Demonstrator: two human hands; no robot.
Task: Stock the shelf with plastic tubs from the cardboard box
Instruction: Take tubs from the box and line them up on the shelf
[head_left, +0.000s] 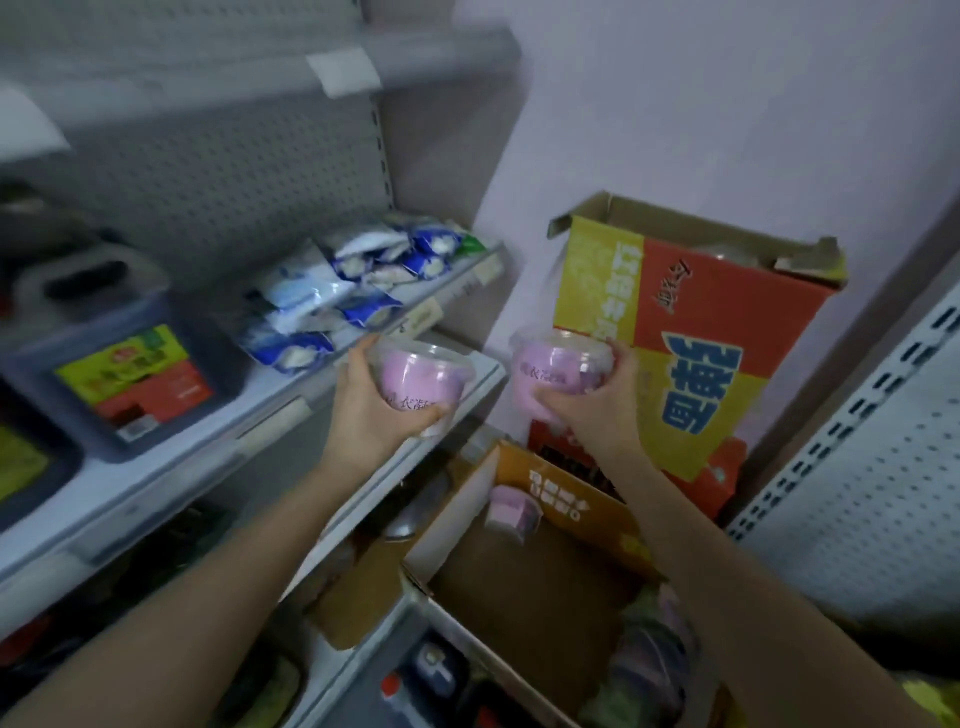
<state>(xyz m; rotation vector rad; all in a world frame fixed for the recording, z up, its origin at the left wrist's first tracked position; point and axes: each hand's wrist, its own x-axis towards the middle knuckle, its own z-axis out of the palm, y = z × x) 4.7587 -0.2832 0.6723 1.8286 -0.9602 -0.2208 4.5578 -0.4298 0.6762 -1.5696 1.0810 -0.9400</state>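
shop; stocked pegboard shelf (291, 410) with price tags (427, 315)

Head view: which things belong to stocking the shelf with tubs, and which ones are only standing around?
Belong to the job: left hand gripping a pink tub; right hand gripping a second pink tub; open cardboard box with a third pink tub inside; shelf.

Only standing around: blue-white packets; dark jug; tall red-yellow carton.

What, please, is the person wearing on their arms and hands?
Nothing shows. The left hand and right hand are ungloved, with no ring visible. The left forearm and right forearm are bare to the frame edge: no sleeve, watch or bracelet.
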